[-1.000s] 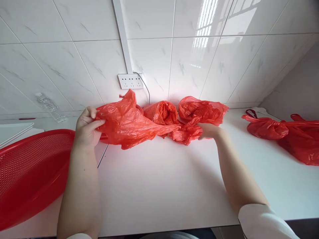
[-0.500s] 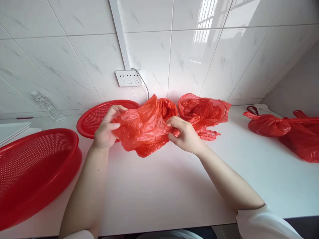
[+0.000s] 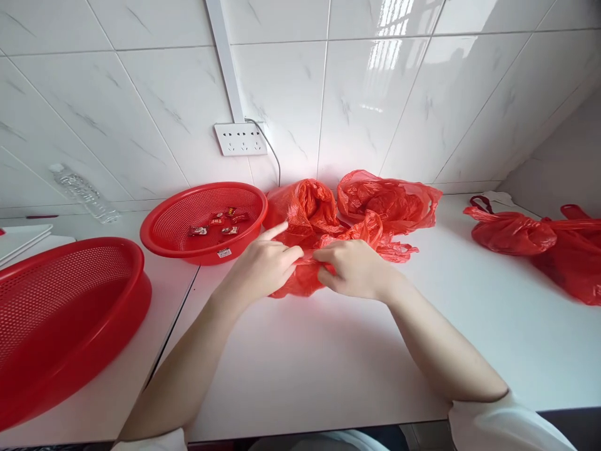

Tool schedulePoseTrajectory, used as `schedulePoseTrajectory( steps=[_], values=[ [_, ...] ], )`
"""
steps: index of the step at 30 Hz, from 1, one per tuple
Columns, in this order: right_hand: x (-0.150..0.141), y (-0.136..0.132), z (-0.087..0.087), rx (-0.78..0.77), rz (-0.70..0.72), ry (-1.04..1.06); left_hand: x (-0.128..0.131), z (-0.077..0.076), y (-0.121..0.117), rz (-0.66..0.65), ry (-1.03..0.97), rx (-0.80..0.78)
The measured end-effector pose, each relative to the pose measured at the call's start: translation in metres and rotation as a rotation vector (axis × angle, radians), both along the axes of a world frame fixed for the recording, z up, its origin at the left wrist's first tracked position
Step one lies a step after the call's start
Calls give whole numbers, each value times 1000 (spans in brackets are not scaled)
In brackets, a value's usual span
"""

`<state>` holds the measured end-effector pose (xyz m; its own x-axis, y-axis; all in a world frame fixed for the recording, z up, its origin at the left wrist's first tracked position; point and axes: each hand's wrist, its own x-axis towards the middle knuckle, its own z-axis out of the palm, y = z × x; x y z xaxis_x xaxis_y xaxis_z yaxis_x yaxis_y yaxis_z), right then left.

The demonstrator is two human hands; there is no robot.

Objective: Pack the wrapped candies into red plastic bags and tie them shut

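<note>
A thin red plastic bag (image 3: pixel 300 280) is pinched between my two hands, over the front middle of the table. My left hand (image 3: pixel 263 263) grips one side with thumb and fingers, its index finger stretched out. My right hand (image 3: pixel 354 269) has its fingers closed on the other side, a short gap from the left. Behind the hands lie a rolled-open red bag (image 3: pixel 310 203) and a crumpled red bag (image 3: pixel 392 203). At the back left, a red colander basket (image 3: pixel 164 216) holds several small wrapped sweets (image 3: pixel 218 220).
A larger red basket (image 3: pixel 89 332) stands at the near left. Knotted red bags (image 3: pixel 514 235) lie at the right. A clear plastic bottle (image 3: pixel 84 194) rests by the wall, below and left of a power socket (image 3: pixel 241 139).
My left hand has moved right and down, close to my right hand. The bag, spread wide before, is now bunched lower between them. The sweets in the back basket have come into view.
</note>
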<state>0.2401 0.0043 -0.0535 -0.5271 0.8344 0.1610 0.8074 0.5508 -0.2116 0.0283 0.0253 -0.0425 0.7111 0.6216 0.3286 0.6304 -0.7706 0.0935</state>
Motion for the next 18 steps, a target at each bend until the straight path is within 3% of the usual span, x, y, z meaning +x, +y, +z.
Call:
schedulePoseTrajectory(
  steps=[3, 6, 8, 10, 14, 18],
  values=[
    [6, 13, -6, -325, -57, -136, -8, 1, -1, -28, 21, -304],
    [5, 24, -17, -376, -189, -303, -9, -3, -3, 191, 65, -596],
    [4, 26, -23, -364, -272, -359, -9, -8, 1, 437, 165, -559],
    [4, 23, -23, -317, -336, -378, -10, -12, 5, 557, 307, -441],
    [4, 10, -14, -230, -319, -397, -15, -13, 7, 510, 400, -339],
    [-7, 8, -12, -131, -66, -256, -11, -15, 0, 428, 399, -362]
  ],
)
